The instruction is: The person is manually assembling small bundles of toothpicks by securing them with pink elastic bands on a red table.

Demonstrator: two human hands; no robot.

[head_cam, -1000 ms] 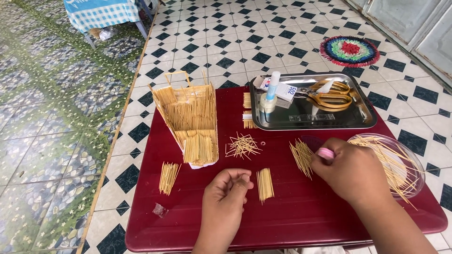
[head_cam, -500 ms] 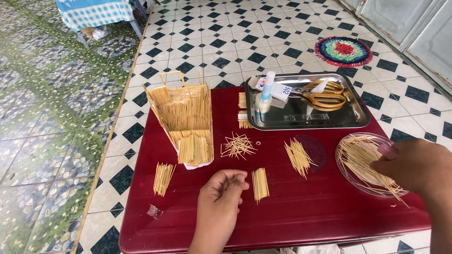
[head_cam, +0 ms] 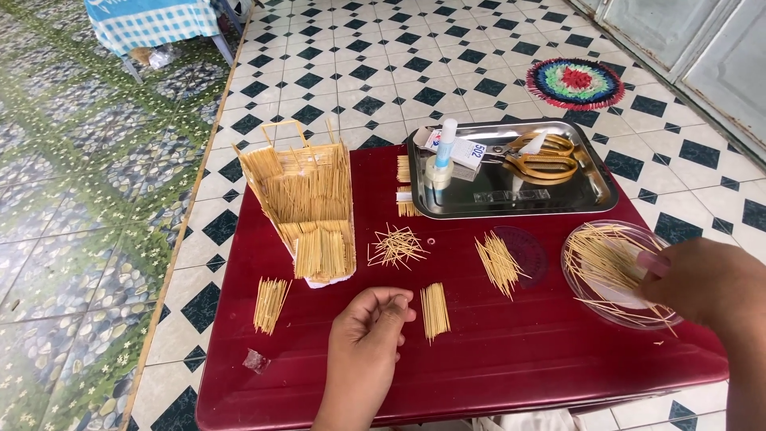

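Head view: the left hand [head_cam: 369,331] is curled loosely, empty, on the red tabletop [head_cam: 511,359] beside a stick bundle [head_cam: 435,310]; the right hand [head_cam: 706,281] is closed over sticks in the clear bowl [head_cam: 578,279]

There is one view only, from a camera worn on the person's head, so nothing is shared with a second view. It looks steeply down and forward across the red table [head_cam: 511,351], close enough that the near edge runs out of frame at 6 o'clock. The left hand [head_cam: 369,327] comes in from 6 o'clock, the right hand [head_cam: 706,283] from 4 o'clock. The tray [head_cam: 594,191] sits toward 1 o'clock. Beyond the table the tiled floor [head_cam: 383,72] stretches off to 12 o'clock.
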